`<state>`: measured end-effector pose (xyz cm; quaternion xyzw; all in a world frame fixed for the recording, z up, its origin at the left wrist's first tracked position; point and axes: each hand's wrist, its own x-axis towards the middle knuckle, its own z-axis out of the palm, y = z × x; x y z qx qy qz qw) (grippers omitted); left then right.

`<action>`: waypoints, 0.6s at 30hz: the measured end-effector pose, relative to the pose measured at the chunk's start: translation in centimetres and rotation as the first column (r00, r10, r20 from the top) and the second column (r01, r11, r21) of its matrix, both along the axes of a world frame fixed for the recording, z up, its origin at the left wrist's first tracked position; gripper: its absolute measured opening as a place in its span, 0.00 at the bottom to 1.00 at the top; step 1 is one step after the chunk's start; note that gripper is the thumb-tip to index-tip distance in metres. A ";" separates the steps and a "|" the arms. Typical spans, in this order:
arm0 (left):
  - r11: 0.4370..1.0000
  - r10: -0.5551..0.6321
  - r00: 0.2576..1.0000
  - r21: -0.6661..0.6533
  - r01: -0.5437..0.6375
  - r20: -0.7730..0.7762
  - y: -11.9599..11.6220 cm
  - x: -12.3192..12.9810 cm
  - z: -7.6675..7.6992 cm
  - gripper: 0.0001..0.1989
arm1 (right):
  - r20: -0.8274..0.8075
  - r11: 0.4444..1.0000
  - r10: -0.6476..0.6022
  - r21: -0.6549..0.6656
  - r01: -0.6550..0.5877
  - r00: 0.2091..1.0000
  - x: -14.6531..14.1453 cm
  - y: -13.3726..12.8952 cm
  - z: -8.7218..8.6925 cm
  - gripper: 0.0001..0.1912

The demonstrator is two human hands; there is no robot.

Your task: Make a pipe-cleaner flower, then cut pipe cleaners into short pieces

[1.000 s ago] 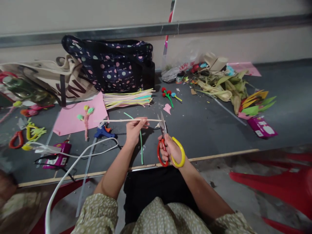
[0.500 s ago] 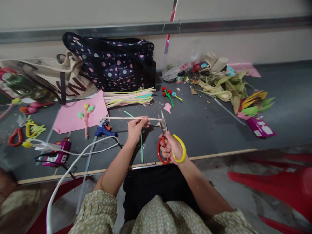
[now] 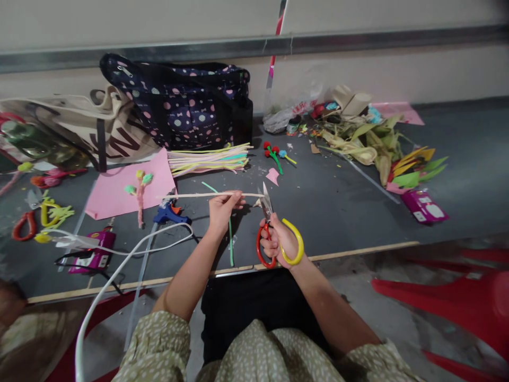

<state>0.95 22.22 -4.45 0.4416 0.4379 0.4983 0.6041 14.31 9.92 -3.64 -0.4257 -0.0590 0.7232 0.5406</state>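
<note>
On a dark grey tabletop (image 3: 338,207), a blue glue gun (image 3: 169,214) is overlapped by a pale pink pipe cleaner (image 3: 193,196), pinched by the left hand (image 3: 222,210); its right end is held at parted scissors (image 3: 268,208), gripped by the right hand (image 3: 281,242).

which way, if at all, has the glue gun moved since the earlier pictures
No, no visible shift in any direction: the glue gun lies as before, by the near right corner of the pink sheet.

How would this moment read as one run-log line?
left hand: holds pale strip | right hand: holds scissors | blades: parted at strip's end
</note>
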 end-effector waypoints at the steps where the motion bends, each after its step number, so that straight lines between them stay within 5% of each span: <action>1: 1.000 0.001 1.000 0.000 -0.001 0.000 0.0 0.0 0.0 0.19 | -0.007 1.000 0.001 0.001 -0.001 1.000 0.0 0.0 0.0 0.27; 18: 1.000 -0.006 1.000 -0.028 0.006 0.000 0.2 0.0 -0.5 0.19 | -0.002 0.999 0.020 -0.035 -0.020 1.000 0.1 0.4 0.1 0.26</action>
